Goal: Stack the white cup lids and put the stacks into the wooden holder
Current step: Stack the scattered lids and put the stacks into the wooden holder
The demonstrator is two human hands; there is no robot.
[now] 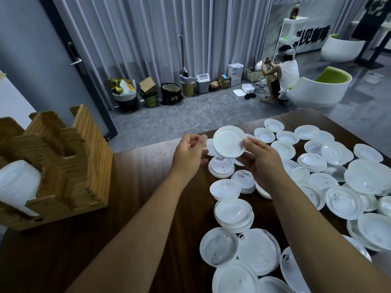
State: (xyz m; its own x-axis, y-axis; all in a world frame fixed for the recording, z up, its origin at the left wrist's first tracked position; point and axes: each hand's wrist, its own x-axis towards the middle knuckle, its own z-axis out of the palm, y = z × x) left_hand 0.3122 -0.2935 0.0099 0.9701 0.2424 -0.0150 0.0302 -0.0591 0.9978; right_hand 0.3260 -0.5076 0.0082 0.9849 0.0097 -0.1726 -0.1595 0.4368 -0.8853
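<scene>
Above the table [148,187] at 12 o'clock, right hand [262,159] pinches one white lid [228,142], left hand [188,155] loosely curled, apparently empty; mid-stacking, next nest onto another lid, holder [63,157] at 9 o'clock.

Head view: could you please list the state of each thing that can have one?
Right hand: pinches the raised lid, tilted, above the table.
Left hand: fingers curled beside that lid; contact unclear.
Wooden holder: upright; one lid stack in the near slot.
Loose lids: scattered on the table.
</scene>
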